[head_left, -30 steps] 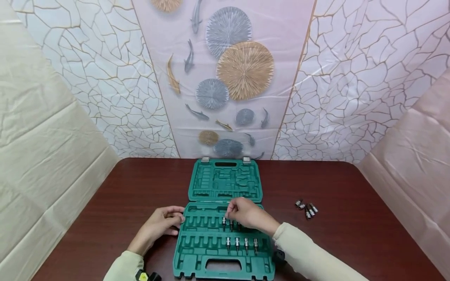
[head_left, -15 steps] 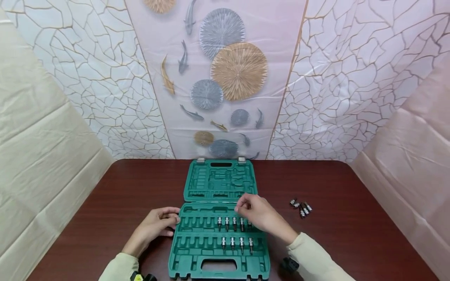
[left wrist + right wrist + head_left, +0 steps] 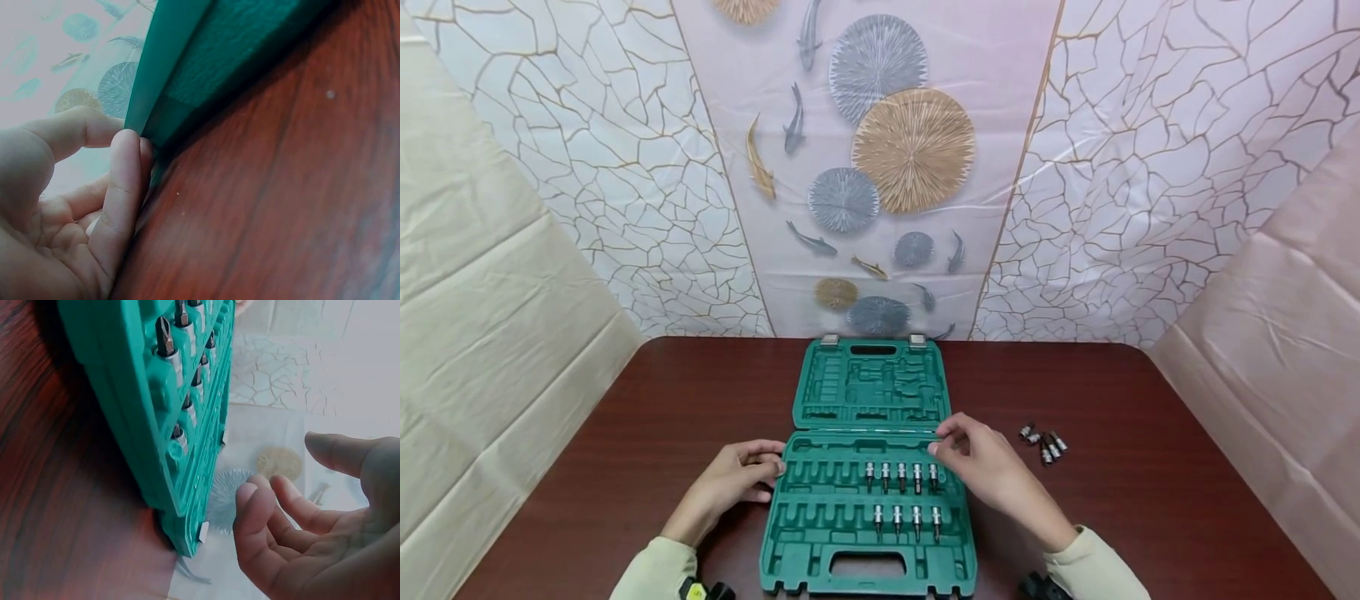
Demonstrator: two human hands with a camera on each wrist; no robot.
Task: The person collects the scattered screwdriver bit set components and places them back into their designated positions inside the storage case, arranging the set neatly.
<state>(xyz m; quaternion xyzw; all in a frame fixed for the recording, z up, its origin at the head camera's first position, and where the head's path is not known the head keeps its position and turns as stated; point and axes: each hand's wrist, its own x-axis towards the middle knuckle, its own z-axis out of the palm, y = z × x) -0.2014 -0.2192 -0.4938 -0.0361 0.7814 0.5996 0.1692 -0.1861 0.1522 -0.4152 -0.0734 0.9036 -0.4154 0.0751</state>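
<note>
Case of green plastic (image 3: 857,498) lies open on a red-brown wooden table (image 3: 715,392) in the head view, bearing two rows of silver-and-black metal bit sockets (image 3: 917,518). Left wrist view: left hand (image 3: 62,244) pinches its rim (image 3: 169,59). Right wrist view: right hand (image 3: 312,544), fingers loosely bent, is apart from it.

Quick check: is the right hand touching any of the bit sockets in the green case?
Apart. The right wrist view shows pale backdrop between the right hand and the bit sockets in the green case.
</note>
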